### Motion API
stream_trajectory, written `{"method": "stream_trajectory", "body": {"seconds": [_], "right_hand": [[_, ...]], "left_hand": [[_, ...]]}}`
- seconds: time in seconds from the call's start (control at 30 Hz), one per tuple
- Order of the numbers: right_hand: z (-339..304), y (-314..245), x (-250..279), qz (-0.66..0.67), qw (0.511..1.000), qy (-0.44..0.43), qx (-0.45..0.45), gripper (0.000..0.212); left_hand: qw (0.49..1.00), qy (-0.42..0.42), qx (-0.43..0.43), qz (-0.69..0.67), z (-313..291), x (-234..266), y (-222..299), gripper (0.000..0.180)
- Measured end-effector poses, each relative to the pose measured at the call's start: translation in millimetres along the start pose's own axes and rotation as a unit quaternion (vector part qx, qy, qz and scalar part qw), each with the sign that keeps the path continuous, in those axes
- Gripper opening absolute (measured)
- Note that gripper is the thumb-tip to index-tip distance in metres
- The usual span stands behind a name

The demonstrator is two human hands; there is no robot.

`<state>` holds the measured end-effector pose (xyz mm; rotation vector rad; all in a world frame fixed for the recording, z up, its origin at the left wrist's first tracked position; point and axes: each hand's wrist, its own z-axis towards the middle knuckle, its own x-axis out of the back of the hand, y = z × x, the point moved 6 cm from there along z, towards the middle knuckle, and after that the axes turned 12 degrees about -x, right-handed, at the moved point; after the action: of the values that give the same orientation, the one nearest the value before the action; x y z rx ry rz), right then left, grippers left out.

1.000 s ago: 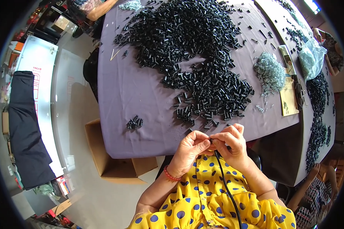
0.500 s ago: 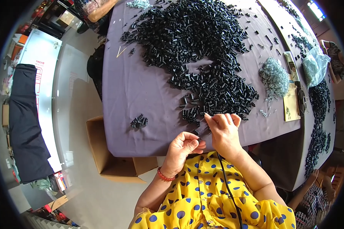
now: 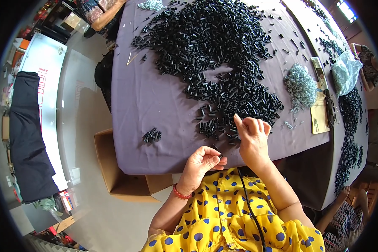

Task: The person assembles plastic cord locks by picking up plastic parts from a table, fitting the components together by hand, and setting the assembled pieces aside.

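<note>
A big heap of small black cylindrical plastic pieces [image 3: 214,46] covers much of the purple-grey tablecloth [image 3: 151,96]. By the near table edge, my left hand [image 3: 202,163] is closed, thumb against fingers, on one small black plastic piece [image 3: 221,156]. My right hand [image 3: 254,140] is over the near fringe of the heap, its fingers bent and closed; whatever they pinch is hidden beneath them. To the left lies a little separate cluster of black pieces [image 3: 152,135]. Right of the heap is a pile of tiny silvery metal parts [image 3: 301,89], perhaps springs.
An open cardboard box [image 3: 109,157] stands below the table's left corner. At right are a yellow pad [image 3: 319,115], glasses [image 3: 331,111] and a clear plastic bag [image 3: 346,73] near a second table. Other people sit around, one person's arm [image 3: 109,16] at upper left.
My right hand has moved slightly up and right, away from my left hand, toward the heap. My left hand stays nearly in place with the black piece.
</note>
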<state>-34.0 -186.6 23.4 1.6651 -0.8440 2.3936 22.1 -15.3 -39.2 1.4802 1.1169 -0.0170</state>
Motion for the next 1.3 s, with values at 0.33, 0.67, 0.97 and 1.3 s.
{"method": "stream_trajectory", "body": {"seconds": [0.33,0.67,0.97,1.3], "right_hand": [[-5.5,-15.9,0.2,-0.065,0.996,-0.064,0.012,0.059],[16.4,-8.1,-7.1,-0.067,0.997,-0.022,-0.001,0.060],[-12.3,-15.7,-3.3,-0.057,0.993,-0.096,0.029,0.059],[-22.9,-8.4,20.7,0.021,0.998,-0.051,0.036,0.052]], "left_hand": [[1.000,-0.009,0.007,-0.010,0.4,2.0,0.4,0.016],[1.000,-0.007,0.008,-0.010,0.8,1.5,0.2,0.017],[1.000,-0.010,0.007,-0.012,1.2,1.5,0.3,0.015],[1.000,-0.010,0.004,-0.020,0.4,2.8,0.2,0.015]]}}
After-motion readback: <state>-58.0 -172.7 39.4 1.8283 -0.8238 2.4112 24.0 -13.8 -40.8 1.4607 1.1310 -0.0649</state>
